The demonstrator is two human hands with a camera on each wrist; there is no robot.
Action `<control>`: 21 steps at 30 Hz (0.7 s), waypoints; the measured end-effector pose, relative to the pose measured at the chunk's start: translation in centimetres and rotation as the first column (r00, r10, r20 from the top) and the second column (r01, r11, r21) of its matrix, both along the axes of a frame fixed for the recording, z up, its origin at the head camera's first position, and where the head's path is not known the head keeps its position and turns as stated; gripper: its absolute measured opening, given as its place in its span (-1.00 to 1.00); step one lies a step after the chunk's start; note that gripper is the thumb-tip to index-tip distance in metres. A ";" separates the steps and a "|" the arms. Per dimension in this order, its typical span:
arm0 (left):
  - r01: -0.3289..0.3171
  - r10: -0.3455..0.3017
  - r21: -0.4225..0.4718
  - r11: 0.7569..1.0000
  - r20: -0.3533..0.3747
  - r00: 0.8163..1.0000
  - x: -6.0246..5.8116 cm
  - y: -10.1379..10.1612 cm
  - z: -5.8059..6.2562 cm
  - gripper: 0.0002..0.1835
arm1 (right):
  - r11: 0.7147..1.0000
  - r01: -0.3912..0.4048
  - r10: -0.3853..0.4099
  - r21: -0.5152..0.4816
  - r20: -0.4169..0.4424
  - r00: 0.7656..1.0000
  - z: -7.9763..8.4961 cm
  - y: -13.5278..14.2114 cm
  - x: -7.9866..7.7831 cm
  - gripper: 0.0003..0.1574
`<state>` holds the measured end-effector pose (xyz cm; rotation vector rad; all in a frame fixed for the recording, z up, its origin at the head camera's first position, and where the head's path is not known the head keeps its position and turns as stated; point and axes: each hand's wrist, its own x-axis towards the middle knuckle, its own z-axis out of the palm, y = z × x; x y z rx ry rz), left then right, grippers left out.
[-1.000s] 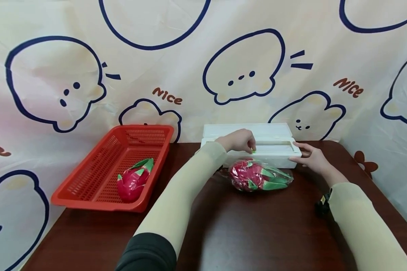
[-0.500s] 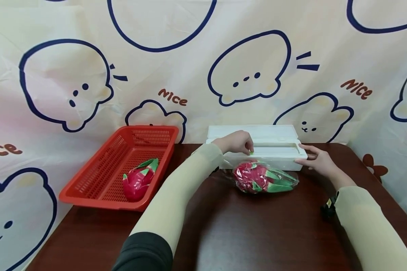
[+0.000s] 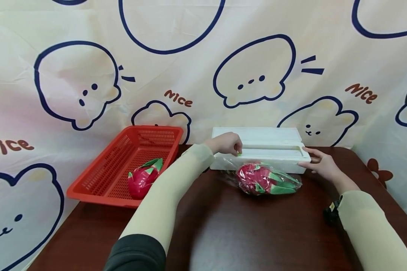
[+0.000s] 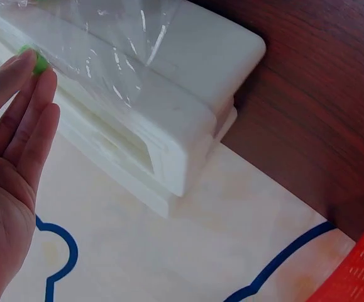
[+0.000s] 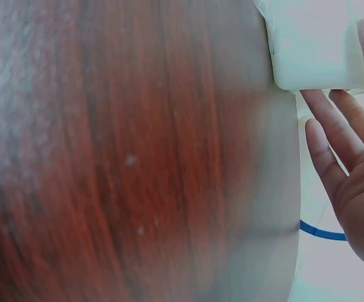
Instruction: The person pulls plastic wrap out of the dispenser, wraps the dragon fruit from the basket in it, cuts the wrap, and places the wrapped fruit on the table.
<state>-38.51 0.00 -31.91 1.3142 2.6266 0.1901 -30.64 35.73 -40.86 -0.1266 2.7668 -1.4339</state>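
Note:
A long white cling film dispenser (image 3: 220, 165) stands at the back of the table, its lid (image 3: 268, 133) raised. My left hand (image 3: 224, 143) pinches a small green slider (image 4: 41, 63) on the dispenser's edge between thumb and fingertips. Clear film (image 4: 128, 69) drapes down over the dispenser's front in the left wrist view. At the right end, my right hand (image 3: 323, 165) holds the dispenser, thumb at the front and fingers along the end face. A pink and green dragon fruit (image 3: 257, 178) lies in front, covered in shiny clear film.
A red plastic basket (image 3: 98, 201) stands to the left with another dragon fruit (image 3: 140, 182) in it; my left forearm passes in front of its near corner. The dark wooden table (image 3: 251, 229) meets a patterned curtain (image 3: 190, 75) behind the dispenser.
My left hand has slid leftward along the dispenser with the green slider. My right hand keeps its hold on the end. The head view has turned a little to the left.

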 end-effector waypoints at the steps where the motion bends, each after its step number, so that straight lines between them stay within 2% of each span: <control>1: -0.004 0.004 -0.002 1.000 -0.002 1.000 0.0 -0.2 0.0 -0.96 | 1.000 0.002 -0.002 0.000 -0.002 1.000 0.0 0.0 0.0 0.03; 10: -0.037 0.037 -0.007 0.999 -0.013 0.999 0.0 -1.4 0.0 -0.94 | 1.000 0.009 -0.009 0.005 0.005 1.000 -0.1 0.1 -0.2 0.05; 21: -0.023 0.023 -0.009 1.000 -0.027 0.999 0.2 -2.6 0.1 -0.95 | 1.000 0.010 -0.010 0.011 0.012 1.000 -0.2 0.0 -0.1 0.06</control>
